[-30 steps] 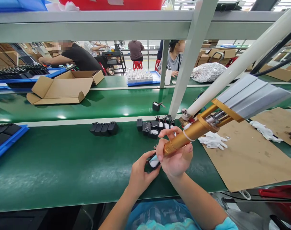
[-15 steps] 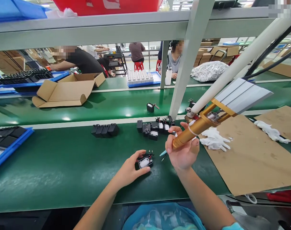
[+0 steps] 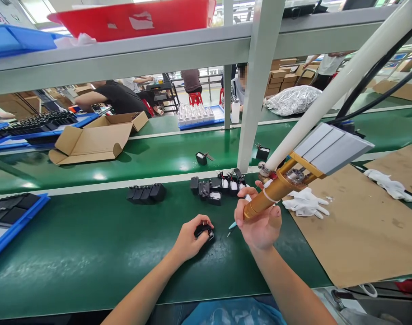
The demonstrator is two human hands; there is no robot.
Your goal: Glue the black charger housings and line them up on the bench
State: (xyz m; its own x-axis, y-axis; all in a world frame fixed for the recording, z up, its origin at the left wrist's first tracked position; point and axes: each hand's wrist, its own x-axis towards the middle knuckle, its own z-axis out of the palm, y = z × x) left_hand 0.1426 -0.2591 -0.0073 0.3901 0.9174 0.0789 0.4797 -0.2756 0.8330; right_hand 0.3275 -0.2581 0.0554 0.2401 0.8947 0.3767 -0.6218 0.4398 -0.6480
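Observation:
On the green bench, my left hand [image 3: 192,239] is closed around a small black power adapter case [image 3: 203,232]. Its thumb lies across the open side, and the fingers hide most of the case. My right hand [image 3: 260,225] is raised to the right, its fingers curled behind and below a gold cylinder [image 3: 263,201] that hangs off a white arm. A thin tool with a teal end [image 3: 232,225] and dark tip sticks out from these fingers, pointing down left; the cylinder hides the rest of it. Several open adapter cases [image 3: 214,197] with white insides sit beyond the hands.
A row of black cases [image 3: 146,193] stands left of centre, a blue tray [image 3: 21,228] at far left. White gloves [image 3: 304,203] lie on brown cardboard [image 3: 358,239] at right. A grey post [image 3: 251,99] and white arm [image 3: 311,101] rise ahead. Other people sit beyond the bench.
My left fingers have closed over the adapter case and the thumb has moved onto its open side, covering the white part. My right hand has barely moved. The view has shifted slightly.

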